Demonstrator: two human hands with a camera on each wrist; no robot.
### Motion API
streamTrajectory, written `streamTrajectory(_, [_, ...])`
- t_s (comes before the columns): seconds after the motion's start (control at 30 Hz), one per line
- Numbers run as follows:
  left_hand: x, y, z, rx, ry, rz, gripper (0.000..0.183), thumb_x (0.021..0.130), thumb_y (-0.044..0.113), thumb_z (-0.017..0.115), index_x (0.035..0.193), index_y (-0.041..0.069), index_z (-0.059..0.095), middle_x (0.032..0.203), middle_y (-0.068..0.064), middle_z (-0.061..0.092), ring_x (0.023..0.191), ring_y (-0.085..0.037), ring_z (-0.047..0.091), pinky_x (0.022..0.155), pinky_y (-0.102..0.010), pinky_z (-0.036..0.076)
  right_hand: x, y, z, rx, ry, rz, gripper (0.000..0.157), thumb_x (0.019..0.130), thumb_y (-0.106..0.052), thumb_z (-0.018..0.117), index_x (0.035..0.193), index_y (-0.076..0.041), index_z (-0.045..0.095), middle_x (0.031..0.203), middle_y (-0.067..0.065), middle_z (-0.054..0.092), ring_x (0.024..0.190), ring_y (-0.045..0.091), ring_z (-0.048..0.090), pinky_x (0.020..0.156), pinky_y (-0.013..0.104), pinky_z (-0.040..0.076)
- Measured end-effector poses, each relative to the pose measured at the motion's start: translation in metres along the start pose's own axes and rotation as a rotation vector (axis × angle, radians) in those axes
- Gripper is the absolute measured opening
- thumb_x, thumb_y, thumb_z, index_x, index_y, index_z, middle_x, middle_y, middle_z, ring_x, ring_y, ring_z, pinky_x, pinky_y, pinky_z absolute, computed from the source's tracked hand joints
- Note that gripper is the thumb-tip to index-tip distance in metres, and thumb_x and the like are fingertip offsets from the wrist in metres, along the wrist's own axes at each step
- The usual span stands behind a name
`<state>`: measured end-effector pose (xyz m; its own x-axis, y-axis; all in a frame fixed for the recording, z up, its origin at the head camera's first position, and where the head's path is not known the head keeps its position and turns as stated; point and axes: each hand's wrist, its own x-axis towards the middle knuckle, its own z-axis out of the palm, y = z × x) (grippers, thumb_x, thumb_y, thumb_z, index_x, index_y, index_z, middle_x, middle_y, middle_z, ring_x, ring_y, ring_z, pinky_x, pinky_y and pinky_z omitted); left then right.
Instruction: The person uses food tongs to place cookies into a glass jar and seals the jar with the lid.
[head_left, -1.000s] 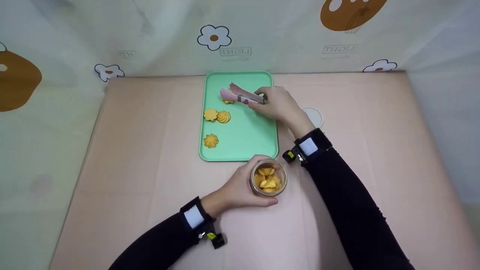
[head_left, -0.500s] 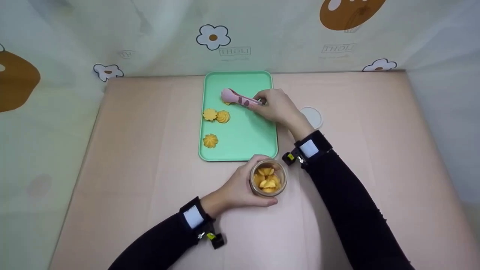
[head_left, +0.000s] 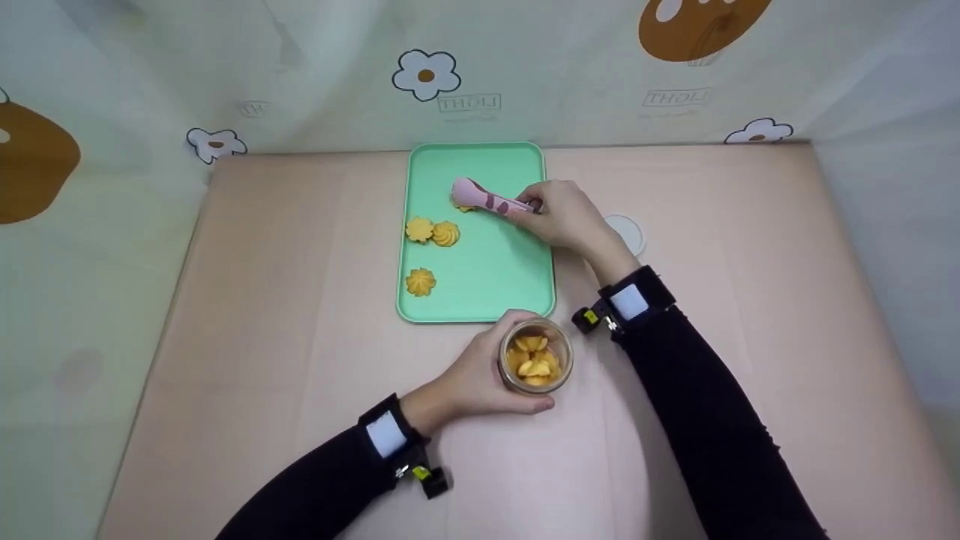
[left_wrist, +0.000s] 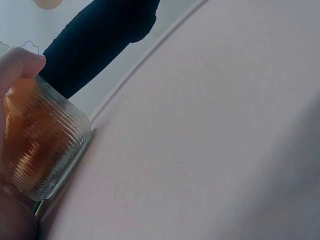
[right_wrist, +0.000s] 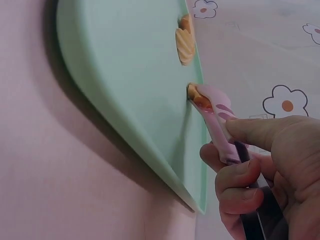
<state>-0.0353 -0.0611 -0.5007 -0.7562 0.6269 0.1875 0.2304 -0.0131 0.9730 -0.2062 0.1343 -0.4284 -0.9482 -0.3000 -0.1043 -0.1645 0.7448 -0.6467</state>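
My right hand (head_left: 566, 214) grips pink tongs (right_wrist: 217, 122) over the far half of the green tray (head_left: 495, 285). Between the tong tips sits a yellow, flower-shaped cookie (right_wrist: 196, 96), mostly covered by them in the head view. With fingers and thumb around it, my left hand (head_left: 487, 375) holds a ribbed clear glass jar (left_wrist: 65, 145) in front of the tray. The jar has no lid on, and several cookies (head_left: 534, 367) lie inside. On the tray's left side, two cookies (head_left: 446, 233) lie touching, and a single cookie (head_left: 421, 282) lies nearer me.
A white round lid (head_left: 626, 235) lies on the pink tablecloth (head_left: 720, 247) right of the tray, partly behind my right wrist. A pale curtain (head_left: 330, 82) with flower prints stands along the back and sides.
The tongs have closed on the far cookie. Tongs, cookie and right hand have since shifted slightly right and toward me. The left hand and jar have stayed in place.
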Motion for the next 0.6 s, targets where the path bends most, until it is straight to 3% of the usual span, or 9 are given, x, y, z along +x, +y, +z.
streamTrajectory(0.27, [0.0,0.0,-0.001,0.006,-0.003,0.008,0.091,0.075,0.022,0.102,0.149,0.019,0.05,0.144,0.003,0.066,0.135,-0.02,0.062,0.12,-0.042,0.047,-0.01,0.005,-0.01,-0.015,-0.008,-0.031,0.035,0.105,-0.034,0.075,0.123,-0.005,0.081,0.107,0.012,0.075,0.09,0.024,0.06,0.077,0.036,0.047])
streamTrajectory(0.4, [0.0,0.0,-0.001,0.003,-0.005,-0.001,0.091,0.075,0.023,0.102,0.149,0.019,0.05,0.144,0.002,0.066,0.135,-0.02,0.062,0.12,-0.042,0.048,-0.018,0.006,-0.018,-0.004,0.005,-0.014,0.033,0.104,-0.034,0.075,0.121,-0.006,0.081,0.106,0.011,0.076,0.088,0.024,0.059,0.074,0.036,0.047])
streamTrajectory(0.6, [-0.001,0.0,0.0,-0.002,-0.007,0.0,0.092,0.074,0.021,0.102,0.149,0.019,0.05,0.144,0.002,0.066,0.135,-0.02,0.062,0.12,-0.041,0.048,-0.039,0.006,-0.039,0.025,0.021,-0.004,0.03,0.103,-0.033,0.077,0.118,-0.007,0.082,0.105,0.009,0.076,0.088,0.024,0.056,0.078,0.037,0.044])
